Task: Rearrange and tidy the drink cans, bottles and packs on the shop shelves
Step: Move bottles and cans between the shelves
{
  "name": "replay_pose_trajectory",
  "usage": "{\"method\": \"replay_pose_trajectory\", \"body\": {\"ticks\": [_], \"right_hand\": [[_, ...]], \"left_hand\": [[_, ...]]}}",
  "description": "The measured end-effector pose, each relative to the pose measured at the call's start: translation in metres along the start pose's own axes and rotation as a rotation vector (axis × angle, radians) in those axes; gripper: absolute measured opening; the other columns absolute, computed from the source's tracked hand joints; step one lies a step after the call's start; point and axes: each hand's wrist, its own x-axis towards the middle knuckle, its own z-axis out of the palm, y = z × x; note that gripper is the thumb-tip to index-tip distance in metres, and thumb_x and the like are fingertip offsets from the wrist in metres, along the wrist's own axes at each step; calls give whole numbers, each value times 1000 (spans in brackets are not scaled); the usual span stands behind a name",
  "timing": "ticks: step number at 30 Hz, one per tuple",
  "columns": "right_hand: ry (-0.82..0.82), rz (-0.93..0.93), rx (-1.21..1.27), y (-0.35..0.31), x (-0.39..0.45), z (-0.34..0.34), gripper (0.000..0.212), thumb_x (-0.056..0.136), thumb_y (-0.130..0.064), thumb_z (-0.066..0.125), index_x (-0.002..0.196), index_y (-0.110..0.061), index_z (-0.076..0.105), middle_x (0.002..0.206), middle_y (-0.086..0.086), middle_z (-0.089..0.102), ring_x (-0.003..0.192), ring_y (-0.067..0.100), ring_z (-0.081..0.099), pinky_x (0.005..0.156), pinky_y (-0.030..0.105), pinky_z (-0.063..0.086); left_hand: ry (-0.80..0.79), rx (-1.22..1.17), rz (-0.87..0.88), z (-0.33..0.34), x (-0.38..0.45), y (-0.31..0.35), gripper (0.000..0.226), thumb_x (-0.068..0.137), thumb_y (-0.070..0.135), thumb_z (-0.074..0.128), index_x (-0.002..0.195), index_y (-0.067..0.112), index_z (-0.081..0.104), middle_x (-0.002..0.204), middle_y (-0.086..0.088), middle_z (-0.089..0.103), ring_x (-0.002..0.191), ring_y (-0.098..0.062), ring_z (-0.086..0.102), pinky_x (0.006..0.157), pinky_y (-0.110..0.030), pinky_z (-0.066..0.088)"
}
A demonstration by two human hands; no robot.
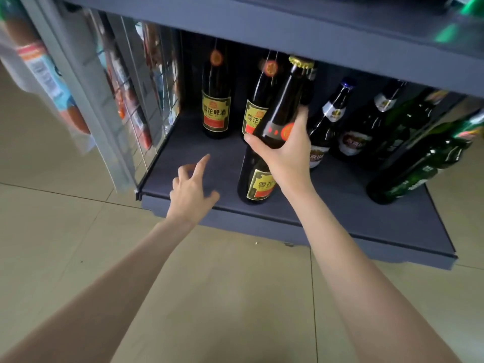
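On the bottom shelf (340, 205), one bottle (258, 179) stands in front, two bottles (216, 106) behind it, more bottles (366, 132) to the right.

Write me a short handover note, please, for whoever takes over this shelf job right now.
Right hand grips a dark bottle with a gold cap at its shoulder, tilted, base near the front of the bottom shelf.
Left hand holds nothing, over bare shelf.
Two matching bottles stand at the back left; mixed brown and green bottles crowd the right.
Left: place the held bottle, straighten the right group.
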Motion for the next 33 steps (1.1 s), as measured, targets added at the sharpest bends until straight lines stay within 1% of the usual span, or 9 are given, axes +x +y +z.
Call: {"method": "replay_pose_trajectory", "body": {"ticks": [3, 6, 8, 10, 13, 17, 24, 28, 33], "right_hand": [[-135, 114, 27, 26, -16, -13, 75, 68, -24, 82, 127, -27, 36, 126, -5, 55, 116, 7, 53, 100, 28, 44], [-238, 260, 46, 52, -34, -27, 70, 76, -19, 76, 134, -27, 38, 121, -9, 58, 108, 9, 60, 96, 37, 50], [-246, 307, 82, 61, -40, -31, 66, 81, -14, 71, 137, -27, 38, 116, -9, 59, 102, 12, 64, 89, 40, 54], [-223, 309, 110, 62, -38, -27, 66, 82, -11, 69, 139, -24, 38, 119, -1, 59, 100, 15, 65, 84, 41, 56], [-206, 307, 120, 62, -25, -8, 69, 81, -12, 70, 140, -22, 36, 123, 4, 58, 100, 19, 65, 86, 42, 55], [-205, 269, 58, 63, 3, 39, 70, 78, -26, 72, 138, -26, 37, 125, 3, 59, 111, 23, 59, 92, 48, 50], [-199, 229, 13, 57, 32, 77, 69, 83, -22, 69, 142, -19, 34, 132, 6, 53, 119, 25, 52, 98, 45, 47], [-202, 214, -38, 64, 35, 84, 71, 84, -17, 68, 144, -20, 31, 132, 9, 53, 122, 26, 50, 102, 45, 43], [-209, 216, -78, 65, 42, 99, 70, 85, -12, 65, 145, -22, 29, 129, 13, 53, 119, 29, 51, 100, 48, 43]], "left_hand": [[-77, -72, 65, 15, 2, 0, 85, 81, 24, 67, 146, 35, 13, 135, -9, 32, 121, -32, 38, 101, -48, 36], [-135, -90, 135, 39, 2, 6, 94, 75, 31, 74, 147, 34, 13, 134, -7, 39, 122, -31, 40, 102, -48, 34], [-89, -134, 173, 54, 3, 15, 93, 73, 33, 75, 146, 31, 17, 133, -4, 45, 123, -27, 41, 103, -44, 35], [-26, -277, 152, 61, 6, 23, 87, 73, 29, 75, 143, 26, 24, 129, -1, 50, 120, -21, 46, 99, -39, 40], [16, -366, 130, 54, 22, 21, 82, 73, 28, 77, 139, 18, 31, 127, 0, 55, 116, -18, 53, 98, -40, 44], [3, -342, 79, 25, 57, 3, 77, 74, 21, 77, 138, 14, 33, 126, -3, 58, 116, -20, 55, 91, -24, 41], [-53, -361, 32, 6, 103, -20, 78, 76, 20, 75, 139, 17, 29, 129, -4, 55, 118, -21, 52, 101, -40, 42], [-73, -396, 22, 9, 114, -27, 81, 77, 19, 74, 142, 19, 25, 132, -3, 53, 121, -20, 50, 103, -43, 40], [-17, -394, 15, 7, 123, -34, 84, 78, 18, 73, 144, 20, 23, 131, -3, 54, 121, -20, 49, 104, -43, 40]]}}
